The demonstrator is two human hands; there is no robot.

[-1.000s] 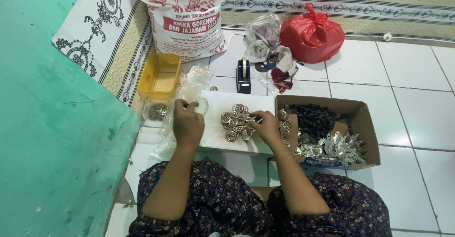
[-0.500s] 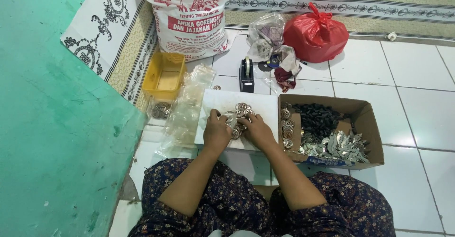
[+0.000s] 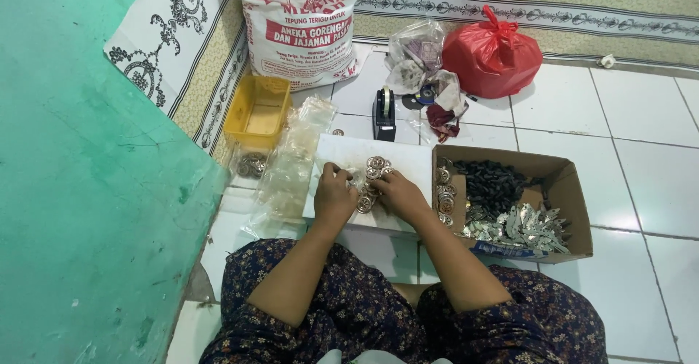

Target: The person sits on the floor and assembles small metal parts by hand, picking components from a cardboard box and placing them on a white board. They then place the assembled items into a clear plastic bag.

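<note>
I sit on a tiled floor with a white board [image 3: 393, 153] in front of my knees. A small heap of round silver metal rings [image 3: 371, 177] lies on it. My left hand [image 3: 334, 195] and my right hand [image 3: 399, 194] rest on the near side of the heap, fingers curled into the rings. Which pieces each hand grips is hidden by the fingers. A stack of clear plastic bags [image 3: 291, 167] lies just left of the board.
A cardboard box [image 3: 568, 189] at my right holds black parts, silver pieces and rings. A yellow tub [image 3: 256, 109], a black tape dispenser [image 3: 384, 113], a white printed sack [image 3: 298, 22] and a red bag [image 3: 493, 52] stand beyond. A green wall [image 3: 80, 189] runs along the left.
My left hand came from the plastic bags at the left across to the ring heap. Both hands are now together on the heap. The camera view shifted slightly.
</note>
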